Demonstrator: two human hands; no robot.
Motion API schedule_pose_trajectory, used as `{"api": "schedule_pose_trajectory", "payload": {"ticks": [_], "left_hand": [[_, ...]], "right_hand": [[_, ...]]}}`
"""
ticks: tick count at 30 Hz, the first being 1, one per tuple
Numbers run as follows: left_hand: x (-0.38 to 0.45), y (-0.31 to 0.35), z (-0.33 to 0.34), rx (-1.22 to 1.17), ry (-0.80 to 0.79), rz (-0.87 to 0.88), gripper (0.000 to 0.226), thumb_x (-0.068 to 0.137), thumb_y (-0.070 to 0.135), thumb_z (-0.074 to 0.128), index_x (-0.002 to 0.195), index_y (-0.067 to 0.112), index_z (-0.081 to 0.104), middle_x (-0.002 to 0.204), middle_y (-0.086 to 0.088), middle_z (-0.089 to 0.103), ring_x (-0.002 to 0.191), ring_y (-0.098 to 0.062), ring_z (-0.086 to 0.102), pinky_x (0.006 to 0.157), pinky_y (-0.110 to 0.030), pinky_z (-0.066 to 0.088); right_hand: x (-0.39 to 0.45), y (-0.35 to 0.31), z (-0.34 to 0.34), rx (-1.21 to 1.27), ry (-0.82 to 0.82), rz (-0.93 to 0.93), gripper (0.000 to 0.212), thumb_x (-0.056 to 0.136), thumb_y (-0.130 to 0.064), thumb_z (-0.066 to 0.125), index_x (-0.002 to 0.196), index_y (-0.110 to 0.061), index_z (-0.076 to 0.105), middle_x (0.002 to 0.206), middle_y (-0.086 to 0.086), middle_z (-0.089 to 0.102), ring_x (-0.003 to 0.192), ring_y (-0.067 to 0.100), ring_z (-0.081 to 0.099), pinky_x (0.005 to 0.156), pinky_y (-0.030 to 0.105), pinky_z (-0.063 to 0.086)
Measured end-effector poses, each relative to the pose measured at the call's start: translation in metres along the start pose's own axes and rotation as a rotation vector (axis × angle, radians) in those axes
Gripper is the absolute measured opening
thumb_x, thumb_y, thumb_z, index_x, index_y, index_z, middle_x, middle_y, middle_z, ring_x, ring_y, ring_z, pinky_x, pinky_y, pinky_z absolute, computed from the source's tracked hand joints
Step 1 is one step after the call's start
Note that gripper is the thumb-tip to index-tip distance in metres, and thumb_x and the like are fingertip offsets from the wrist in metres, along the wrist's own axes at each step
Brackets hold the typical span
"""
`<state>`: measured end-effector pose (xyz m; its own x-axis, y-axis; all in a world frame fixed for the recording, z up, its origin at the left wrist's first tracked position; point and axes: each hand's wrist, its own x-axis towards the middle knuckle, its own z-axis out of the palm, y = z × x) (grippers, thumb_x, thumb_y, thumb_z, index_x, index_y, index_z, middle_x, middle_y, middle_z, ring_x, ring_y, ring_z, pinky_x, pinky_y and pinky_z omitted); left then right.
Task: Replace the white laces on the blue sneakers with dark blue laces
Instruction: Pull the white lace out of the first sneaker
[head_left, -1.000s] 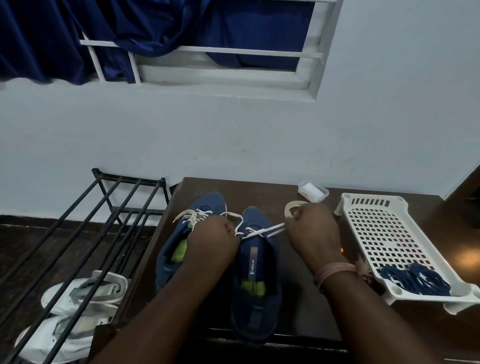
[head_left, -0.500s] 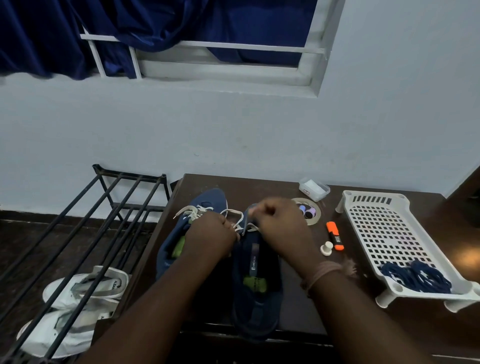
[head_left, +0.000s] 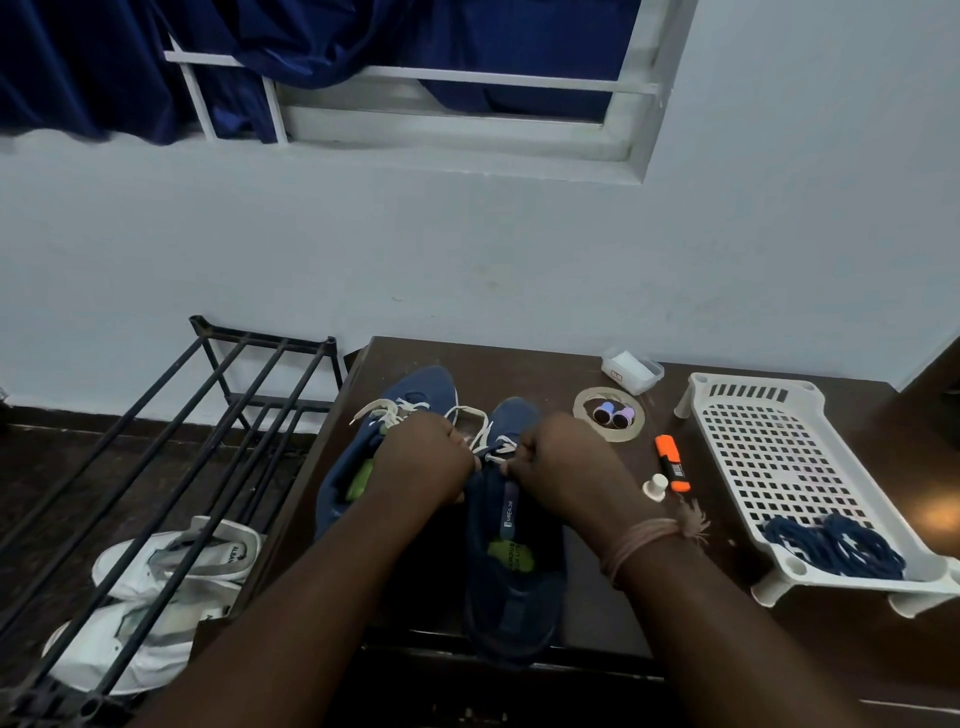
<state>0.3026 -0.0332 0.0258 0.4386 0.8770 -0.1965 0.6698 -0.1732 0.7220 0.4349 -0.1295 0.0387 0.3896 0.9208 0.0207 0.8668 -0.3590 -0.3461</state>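
Two blue sneakers sit side by side on the dark wooden table (head_left: 519, 364), toes toward the far wall. The left sneaker (head_left: 410, 395) still carries its white laces (head_left: 389, 410). Over the right sneaker (head_left: 514, 571) both hands are bunched close together: the left hand (head_left: 423, 457) and the right hand (head_left: 563, 462) each have fingers curled tight, pinching the white lace (head_left: 483, 431) at the upper eyelets. The dark blue laces (head_left: 836, 545) lie heaped at the near end of a white perforated tray (head_left: 769, 447), well to the right. Between tray and shoe rest an orange highlighter (head_left: 672, 462), a small white cap (head_left: 655, 487) and a tape roll (head_left: 609, 421). White shoes (head_left: 156, 597) sit under the black rack (head_left: 182, 441) on the left.
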Motion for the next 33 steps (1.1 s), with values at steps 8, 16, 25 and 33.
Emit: {"api": "schedule_pose_trajectory", "payload": {"ticks": [8, 16, 25, 33], "left_hand": [[0.002, -0.003, 0.002, 0.028, 0.011, 0.013, 0.016, 0.087, 0.020, 0.062, 0.088, 0.010, 0.073, 0.087, -0.009, 0.075, 0.081, -0.027, 0.074, 0.074, -0.041, 0.063], [-0.008, 0.005, 0.016, 0.068, 0.052, 0.294, 0.008, 0.087, 0.026, 0.069, 0.089, 0.020, 0.074, 0.085, 0.003, 0.071, 0.083, -0.013, 0.065, 0.079, -0.032, 0.051], [0.000, 0.001, 0.010, 0.587, 0.007, 0.356, 0.027, 0.092, 0.024, 0.054, 0.119, 0.024, 0.056, 0.112, -0.009, 0.054, 0.101, -0.033, 0.060, 0.084, -0.041, 0.051], [0.001, 0.018, 0.041, 0.785, 0.066, 0.634, 0.039, 0.088, 0.025, 0.062, 0.126, 0.035, 0.058, 0.125, -0.002, 0.050, 0.112, -0.027, 0.049, 0.088, -0.037, 0.040]], "right_hand": [[0.000, -0.001, -0.055, 1.280, 0.499, 0.243, 0.024, 0.087, -0.027, 0.053, 0.069, -0.011, 0.057, 0.064, 0.005, 0.055, 0.063, 0.021, 0.052, 0.059, 0.032, 0.043], [-0.011, 0.009, -0.005, 0.083, -0.040, 0.276, 0.042, 0.078, -0.056, 0.069, 0.090, -0.017, 0.059, 0.092, 0.003, 0.064, 0.091, 0.025, 0.061, 0.076, 0.033, 0.047], [-0.003, 0.028, -0.002, 0.322, -0.094, 0.496, 0.018, 0.083, -0.026, 0.068, 0.094, -0.013, 0.062, 0.107, 0.013, 0.068, 0.101, 0.030, 0.065, 0.068, 0.029, 0.043], [-0.002, 0.038, 0.002, 0.419, -0.144, 0.498, 0.018, 0.081, -0.027, 0.072, 0.088, -0.014, 0.061, 0.110, 0.014, 0.068, 0.103, 0.031, 0.066, 0.052, 0.023, 0.040]]}}
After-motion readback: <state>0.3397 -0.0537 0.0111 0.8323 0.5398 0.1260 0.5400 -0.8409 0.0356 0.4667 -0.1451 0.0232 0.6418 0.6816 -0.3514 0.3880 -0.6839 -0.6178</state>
